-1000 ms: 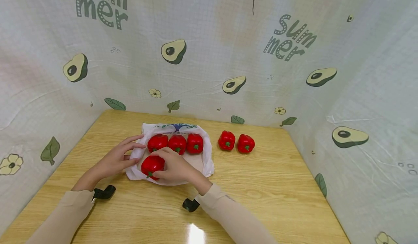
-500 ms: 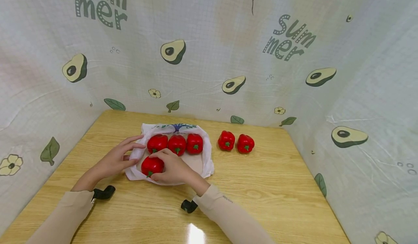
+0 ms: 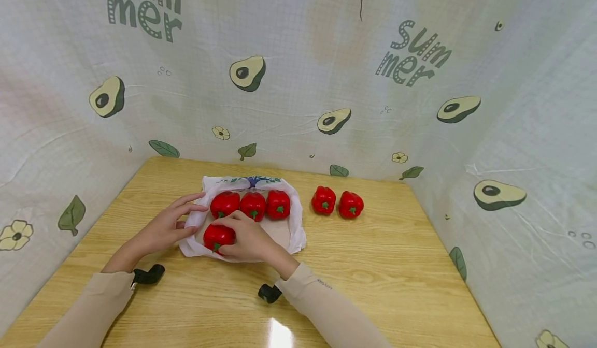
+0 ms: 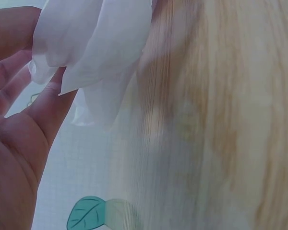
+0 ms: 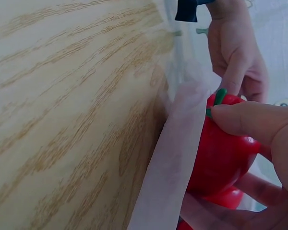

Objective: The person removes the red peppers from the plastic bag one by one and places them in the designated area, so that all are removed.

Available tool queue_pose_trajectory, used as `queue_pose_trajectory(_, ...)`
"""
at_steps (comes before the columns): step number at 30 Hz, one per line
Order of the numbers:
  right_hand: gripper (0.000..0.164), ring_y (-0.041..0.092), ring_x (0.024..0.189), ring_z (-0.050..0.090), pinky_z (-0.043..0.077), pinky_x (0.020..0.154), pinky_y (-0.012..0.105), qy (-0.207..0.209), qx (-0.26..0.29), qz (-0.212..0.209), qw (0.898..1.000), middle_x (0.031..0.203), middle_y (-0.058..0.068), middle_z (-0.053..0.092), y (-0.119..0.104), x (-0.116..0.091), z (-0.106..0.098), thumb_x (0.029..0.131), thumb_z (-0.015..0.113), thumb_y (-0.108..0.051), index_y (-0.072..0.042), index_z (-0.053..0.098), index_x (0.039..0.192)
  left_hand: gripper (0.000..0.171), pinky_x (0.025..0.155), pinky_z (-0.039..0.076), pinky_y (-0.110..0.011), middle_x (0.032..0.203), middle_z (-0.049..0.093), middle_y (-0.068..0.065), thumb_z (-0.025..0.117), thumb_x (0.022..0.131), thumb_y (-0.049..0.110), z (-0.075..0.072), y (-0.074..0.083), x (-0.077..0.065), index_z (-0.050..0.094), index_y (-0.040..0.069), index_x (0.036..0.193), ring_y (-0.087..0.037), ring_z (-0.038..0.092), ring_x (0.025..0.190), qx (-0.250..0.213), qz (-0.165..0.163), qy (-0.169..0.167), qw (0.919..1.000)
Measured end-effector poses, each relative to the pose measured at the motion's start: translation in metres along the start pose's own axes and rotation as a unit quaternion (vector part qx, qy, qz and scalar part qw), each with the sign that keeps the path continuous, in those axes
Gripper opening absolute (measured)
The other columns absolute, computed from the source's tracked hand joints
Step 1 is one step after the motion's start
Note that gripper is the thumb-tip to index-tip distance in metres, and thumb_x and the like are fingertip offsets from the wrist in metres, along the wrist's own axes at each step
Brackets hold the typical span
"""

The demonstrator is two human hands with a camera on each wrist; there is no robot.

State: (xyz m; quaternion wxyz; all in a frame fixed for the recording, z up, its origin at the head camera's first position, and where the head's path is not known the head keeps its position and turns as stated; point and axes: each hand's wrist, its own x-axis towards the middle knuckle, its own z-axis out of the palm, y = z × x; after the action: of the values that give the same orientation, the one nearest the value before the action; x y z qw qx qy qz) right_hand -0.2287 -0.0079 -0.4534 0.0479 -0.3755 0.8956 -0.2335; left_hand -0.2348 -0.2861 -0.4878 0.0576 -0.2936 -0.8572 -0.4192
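Observation:
In the head view, a soft white bag (image 3: 298,236) with a blue-and-green tree print lies open-mouthed on the table. A row of three red bell peppers (image 3: 253,205) sits along its back side. My right hand (image 3: 249,238) grips another red bell pepper (image 3: 218,236) at the bag's front left corner. In the right wrist view, the thumb presses beside this pepper's green stem (image 5: 220,97) and the fingers reach round its underside. My left hand (image 3: 163,229) touches the bag's left rim with spread, nearly straight fingers; in the left wrist view the bag's thin edge (image 4: 105,52) covers its fingertips.
Two more red bell peppers, a left one (image 3: 324,200) and a right one (image 3: 351,205), stand on the wooden table (image 3: 396,265) right of the bag. A printed cloth (image 3: 289,78) hangs behind and at both sides. Black wrist cameras (image 3: 149,274) sit at both cuffs.
My right hand and the gripped bell pepper have shifted only slightly inside the bag's front left corner. The left hand and the other peppers have stayed in place.

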Motion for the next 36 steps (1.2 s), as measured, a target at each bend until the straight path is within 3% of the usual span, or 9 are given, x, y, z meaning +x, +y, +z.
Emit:
queue_pose_trajectory(9,0.063,0.008,0.119,0.056,0.051,0.092,0.015,-0.007,-0.018,-0.011,1.0,0.138,-0.002,0.06,0.0,0.0,-0.004,0.092,0.082,-0.027,-0.029,0.06,0.151,0.05,0.088,0.056,-0.018,0.167,0.035,-0.017,0.08,0.091,-0.005,0.0,0.0,0.001,0.066,0.005,0.139,-0.046,0.041,0.144,-0.008,-0.008,-0.005,0.9999)
queue_pose_trajectory(22,0.067,0.01,0.116,0.06,0.055,0.095,0.022,0.008,-0.046,0.004,0.999,0.14,-0.002,0.058,-0.003,0.0,0.003,0.089,0.087,-0.03,-0.031,0.06,0.15,0.051,0.089,0.056,-0.018,0.169,0.034,-0.017,0.079,0.092,-0.003,0.001,-0.001,0.0,0.065,0.005,0.14,-0.048,0.04,0.145,-0.013,-0.022,-0.012,0.9996)
queue_pose_trajectory(36,0.061,0.012,0.123,0.056,0.053,0.093,0.018,0.013,0.004,0.0,1.0,0.141,0.0,0.06,0.005,-0.01,-0.01,0.09,0.084,-0.026,-0.027,0.063,0.148,0.052,0.089,0.059,-0.022,0.169,0.033,-0.017,0.08,0.091,-0.004,0.001,0.001,0.0,0.065,0.003,0.14,-0.045,0.042,0.143,-0.013,-0.025,-0.009,0.9995)
